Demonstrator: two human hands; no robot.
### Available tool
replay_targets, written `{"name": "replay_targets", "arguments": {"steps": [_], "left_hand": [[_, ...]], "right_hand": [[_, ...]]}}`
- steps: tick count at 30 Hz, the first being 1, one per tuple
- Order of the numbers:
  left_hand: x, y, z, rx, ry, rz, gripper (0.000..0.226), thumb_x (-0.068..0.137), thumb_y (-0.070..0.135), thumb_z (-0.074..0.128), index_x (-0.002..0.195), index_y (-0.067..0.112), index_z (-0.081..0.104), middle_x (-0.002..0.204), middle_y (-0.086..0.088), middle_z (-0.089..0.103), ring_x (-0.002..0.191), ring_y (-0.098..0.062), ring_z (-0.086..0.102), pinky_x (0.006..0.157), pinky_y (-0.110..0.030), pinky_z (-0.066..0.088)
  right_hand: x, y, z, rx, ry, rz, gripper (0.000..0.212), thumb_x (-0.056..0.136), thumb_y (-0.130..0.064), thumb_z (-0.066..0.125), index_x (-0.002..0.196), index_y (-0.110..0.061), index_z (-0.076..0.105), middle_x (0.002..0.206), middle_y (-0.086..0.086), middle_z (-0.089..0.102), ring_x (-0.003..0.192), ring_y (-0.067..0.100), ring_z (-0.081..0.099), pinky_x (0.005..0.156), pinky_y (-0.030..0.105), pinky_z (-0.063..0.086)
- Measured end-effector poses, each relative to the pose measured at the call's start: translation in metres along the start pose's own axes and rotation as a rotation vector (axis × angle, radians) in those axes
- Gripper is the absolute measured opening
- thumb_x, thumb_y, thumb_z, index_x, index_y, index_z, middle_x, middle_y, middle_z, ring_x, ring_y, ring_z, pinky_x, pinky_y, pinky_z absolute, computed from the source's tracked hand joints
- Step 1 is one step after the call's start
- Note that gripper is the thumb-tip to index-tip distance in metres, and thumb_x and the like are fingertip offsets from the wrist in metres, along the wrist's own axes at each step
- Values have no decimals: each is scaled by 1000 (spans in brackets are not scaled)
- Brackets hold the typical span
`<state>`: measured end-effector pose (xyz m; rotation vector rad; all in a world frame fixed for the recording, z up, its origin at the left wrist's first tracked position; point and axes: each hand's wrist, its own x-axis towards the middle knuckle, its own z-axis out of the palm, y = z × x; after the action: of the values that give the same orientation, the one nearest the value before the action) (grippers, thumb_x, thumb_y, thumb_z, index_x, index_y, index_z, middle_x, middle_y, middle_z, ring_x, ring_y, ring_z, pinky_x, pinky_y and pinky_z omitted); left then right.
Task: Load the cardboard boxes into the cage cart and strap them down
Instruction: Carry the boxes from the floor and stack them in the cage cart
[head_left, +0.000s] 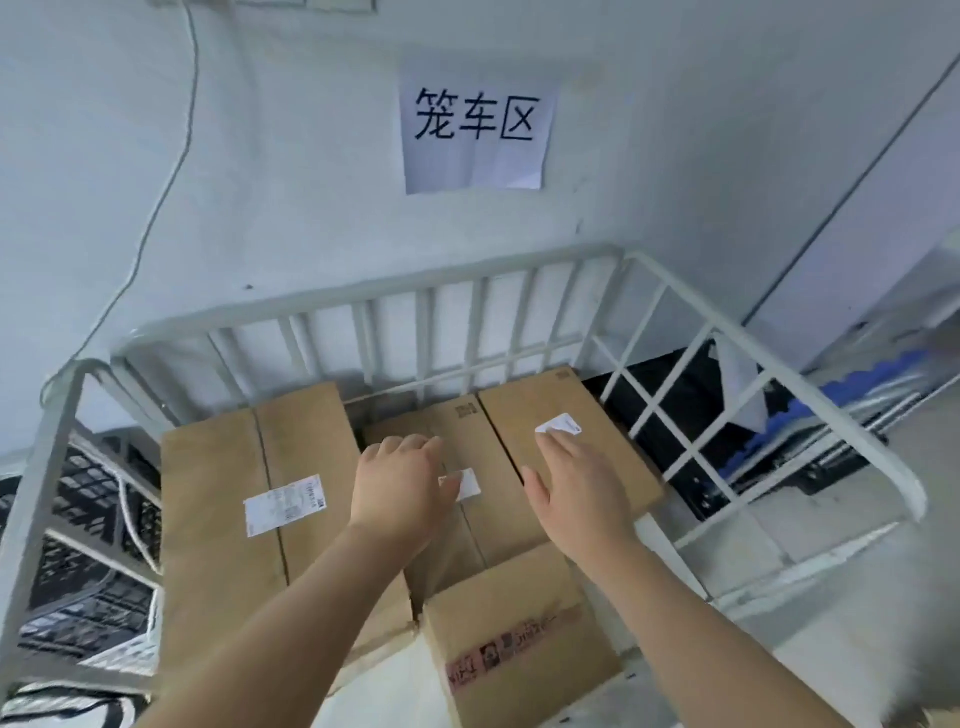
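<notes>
white cage cart (769, 364), cardboard boxes (218, 499) inside

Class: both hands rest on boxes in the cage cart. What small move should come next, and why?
Probably push the middle box and the right box back toward the rear rail. The left hand and right hand already rest on their tops, a dark gap shows behind the middle box, and no strap is in view yet.

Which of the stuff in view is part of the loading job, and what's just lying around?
Job: cage cart; big left box; middle box under the left hand; right box under the right hand; taped front box.
Lying about: paper wall sign; wall cable; black crates beside the cart.
</notes>
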<state>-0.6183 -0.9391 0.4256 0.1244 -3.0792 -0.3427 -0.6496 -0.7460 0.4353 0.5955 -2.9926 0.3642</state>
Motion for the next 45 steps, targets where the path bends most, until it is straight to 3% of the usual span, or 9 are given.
{"name": "replay_targets", "arguments": {"steps": [3,6,8,15,23,33,38,42,45], "left_hand": [[5,72,-9,17,4,129,24,92,45,41,88,23,52,93,7,58,100,-20,55,87,-31,37],[2,151,-7,11,-6,255,40,94,49,40,122,26,57,118,8,61,114,-20,52,97,-32,34],[-6,207,-2,2,-13,336,43,95,49,38,129,27,54,125,8,59,117,-19,51,99,-33,34],[-55,414,29,-27,-79,604,34,94,46,40,111,25,61,113,6,62,113,-21,54,95,-35,36],[-124,606,86,35,-184,977,42,94,51,37,120,24,56,115,3,63,106,-21,56,91,-35,38],[-185,779,145,88,-261,1421,37,94,51,37,108,24,57,98,6,64,93,-18,58,76,-30,39],[-229,862,155,41,-317,1686,37,93,51,39,108,24,59,99,5,65,94,-19,59,79,-32,44],[-276,901,160,21,-315,1911,34,93,51,39,94,21,55,93,3,64,90,-21,60,69,-31,37],[-315,910,169,-7,-409,2032,42,93,51,40,114,20,60,105,3,66,98,-21,60,82,-33,45]], "right_hand": [[-34,50,-39,-14,63,96,40,96,-33,43,128,-12,53,126,1,58,116,18,52,100,32,42],[-77,108,-76,-13,128,218,45,96,-32,46,135,-9,49,135,4,53,126,20,46,107,35,38],[-112,149,-98,-10,173,290,45,96,-31,47,135,-8,49,134,5,54,127,21,46,107,35,37],[-265,286,-151,-51,240,555,30,94,-27,46,113,-9,59,110,3,61,104,21,54,95,36,45],[-433,388,-169,-80,304,950,40,95,-33,45,127,-12,54,127,1,57,118,20,50,102,31,38],[-559,448,-179,-82,390,1444,41,94,-31,50,130,-12,54,129,2,58,120,22,51,100,27,38],[-610,452,-192,-115,469,1750,33,92,-28,54,117,-8,61,115,7,64,110,26,56,94,32,44],[-646,436,-191,-111,556,1967,34,92,-28,55,119,-9,61,119,5,64,113,25,55,96,32,43],[-670,413,-183,-113,642,2113,35,90,-26,58,121,-9,61,119,6,64,114,27,56,98,34,42]]}}
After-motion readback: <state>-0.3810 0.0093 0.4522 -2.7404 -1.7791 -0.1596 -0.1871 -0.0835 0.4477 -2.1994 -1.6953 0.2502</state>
